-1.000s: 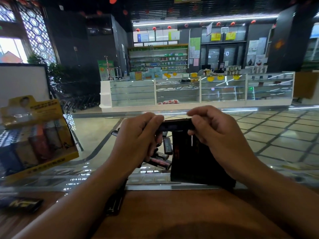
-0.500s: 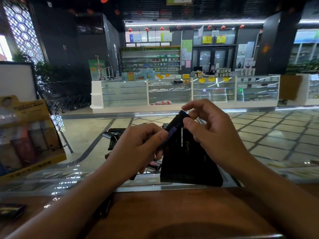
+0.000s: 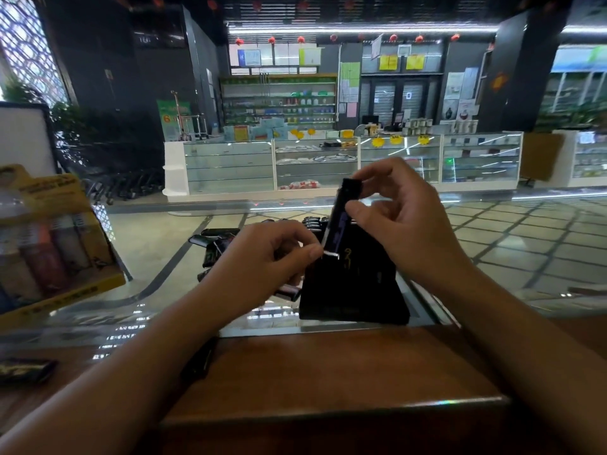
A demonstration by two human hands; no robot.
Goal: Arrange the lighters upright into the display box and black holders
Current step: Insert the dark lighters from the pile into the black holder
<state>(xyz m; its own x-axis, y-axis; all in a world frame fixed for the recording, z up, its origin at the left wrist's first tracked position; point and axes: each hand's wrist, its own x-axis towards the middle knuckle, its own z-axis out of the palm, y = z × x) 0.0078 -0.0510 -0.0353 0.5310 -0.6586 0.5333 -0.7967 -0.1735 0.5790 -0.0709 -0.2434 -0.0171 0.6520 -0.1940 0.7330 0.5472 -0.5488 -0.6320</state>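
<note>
A person is standing at a glass counter (image 3: 157,284) with a wooden ledge (image 3: 328,372) along its near edge. At the centre of the view the right hand (image 3: 407,224) is pinching a dark lighter (image 3: 340,218) near its top, thumb on the near side and fingers curled over the cap. The lighter is standing almost upright, leaning slightly toward one o'clock, with its lower end at the top edge of a black holder (image 3: 351,284). The left hand (image 3: 262,267) is curling just at nine o'clock of the holder, its thumb and forefinger pinching at the lighter's lower end where a small bright metal piece is showing; whether it is gripping the lighter or the holder's rim cannot be told.

The black holder is sitting on the glass, at the join with the wooden ledge. Behind the left hand, at about eleven o'clock of the holder, a heap of loose lighters (image 3: 216,241) is lying flat on the glass. At nine o'clock, well apart at the left edge, a yellow display box (image 3: 65,274) is standing with coloured lighters upright in it. At seven o'clock a dark packet (image 3: 26,372) is lying on the wood, blurred.
</note>
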